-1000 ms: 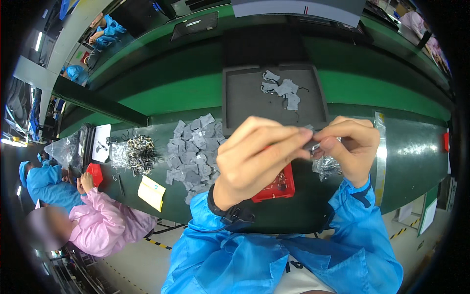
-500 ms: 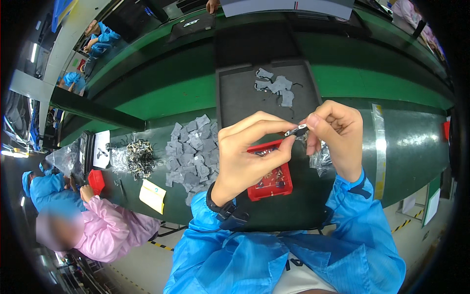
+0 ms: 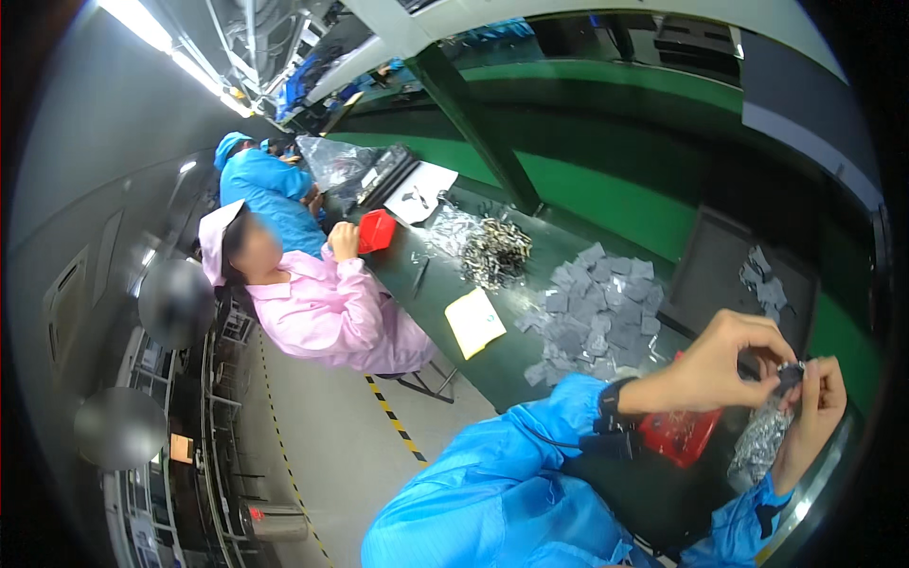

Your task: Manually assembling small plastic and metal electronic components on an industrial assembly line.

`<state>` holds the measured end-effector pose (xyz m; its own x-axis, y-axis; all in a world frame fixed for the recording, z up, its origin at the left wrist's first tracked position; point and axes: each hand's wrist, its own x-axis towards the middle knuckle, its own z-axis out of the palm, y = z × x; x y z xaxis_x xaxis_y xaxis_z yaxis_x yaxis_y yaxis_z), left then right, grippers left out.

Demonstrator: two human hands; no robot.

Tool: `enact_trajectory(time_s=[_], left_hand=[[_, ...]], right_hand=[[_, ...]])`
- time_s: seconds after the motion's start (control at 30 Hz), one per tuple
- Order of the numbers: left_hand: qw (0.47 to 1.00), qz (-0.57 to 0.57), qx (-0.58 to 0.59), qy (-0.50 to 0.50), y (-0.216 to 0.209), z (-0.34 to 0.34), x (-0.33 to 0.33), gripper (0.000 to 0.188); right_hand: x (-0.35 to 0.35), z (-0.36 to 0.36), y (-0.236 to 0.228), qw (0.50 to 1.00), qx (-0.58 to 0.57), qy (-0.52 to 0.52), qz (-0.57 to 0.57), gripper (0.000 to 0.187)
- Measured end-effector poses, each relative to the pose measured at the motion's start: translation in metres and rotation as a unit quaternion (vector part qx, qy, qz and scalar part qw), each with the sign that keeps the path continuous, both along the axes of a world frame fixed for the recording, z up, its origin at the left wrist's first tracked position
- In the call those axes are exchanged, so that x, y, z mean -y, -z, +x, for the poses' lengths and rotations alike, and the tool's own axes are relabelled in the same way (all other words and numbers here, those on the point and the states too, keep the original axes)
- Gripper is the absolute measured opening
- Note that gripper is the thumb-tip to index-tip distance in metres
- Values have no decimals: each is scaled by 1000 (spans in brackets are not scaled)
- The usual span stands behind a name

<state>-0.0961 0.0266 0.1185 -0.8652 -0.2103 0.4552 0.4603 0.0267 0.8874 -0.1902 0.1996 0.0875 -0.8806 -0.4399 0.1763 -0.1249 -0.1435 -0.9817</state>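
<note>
A small dark part with a shiny metal edge [image 3: 788,376] is pinched between my two hands at the right of the view. The thumb and fingers of my left hand [image 3: 705,369] close on its left side. My right hand [image 3: 812,417] grips it from the other side, the fingers bent; its exact kind is too small to tell. Below my left wrist is a red tray [image 3: 680,440] with small bits in it, partly hidden by my arm. Beside my right hand lies a crinkled clear plastic bag [image 3: 757,447].
Grey flat pieces [image 3: 606,308] lie heaped left of my hands. Beyond them stands a dark tray [image 3: 724,265] with a few grey pieces. Farther left are yellow paper [image 3: 473,324], a pile of small metal parts [image 3: 495,254], a red bin [image 3: 376,230] and a co-worker in pink [image 3: 317,308].
The view has swung to the left, so the bench and my hands now appear farther right. Both hands still hold the small dark part together.
</note>
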Motion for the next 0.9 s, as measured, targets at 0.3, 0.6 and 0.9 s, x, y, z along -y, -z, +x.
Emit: enact_trajectory(time_s=[0.3, 0.6, 0.9], left_hand=[[975, -141, -118, -121, 6, 0, 11, 16], [951, -210, -189, -127, 4, 0, 12, 17], [958, -239, -92, -126, -2, 2, 24, 19]], right_hand=[[5, -2, -7, 998, -21, -52, 6, 19], [3, 0, -15, 997, -36, -59, 25, 16], [12, -2, -45, 979, 10, -206, -7, 16]])
